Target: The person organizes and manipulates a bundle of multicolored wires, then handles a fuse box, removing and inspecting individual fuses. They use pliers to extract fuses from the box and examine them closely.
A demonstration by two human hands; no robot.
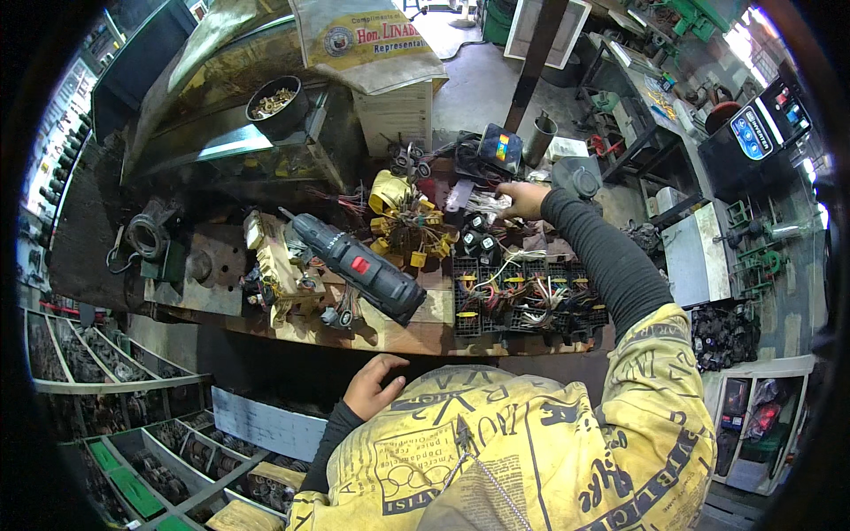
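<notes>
My right hand [526,201] stretches across the bench to a pile of white connectors and wires [485,205]. Its thumb and forefinger are apart at the pile's edge, and nothing plainly sits between them. In front of the bench edge, close to my body, my left hand [375,387] hangs with fingers spread and nothing in it. A black cordless power tool [359,265] with a red mark lies diagonally on the bench. Beside it is a heap of yellow connectors with wires [416,228]. Black divided trays [529,296] hold coloured wires and connectors, under my right forearm.
At the bench's left stand a vise-like metal fixture [152,237] and a worn yellowish block [279,270]. Behind are a black bowl of brass-coloured parts [276,103], a dark box [500,148] and a metal cup [540,137]. Divided parts bins [150,460] fill the lower left.
</notes>
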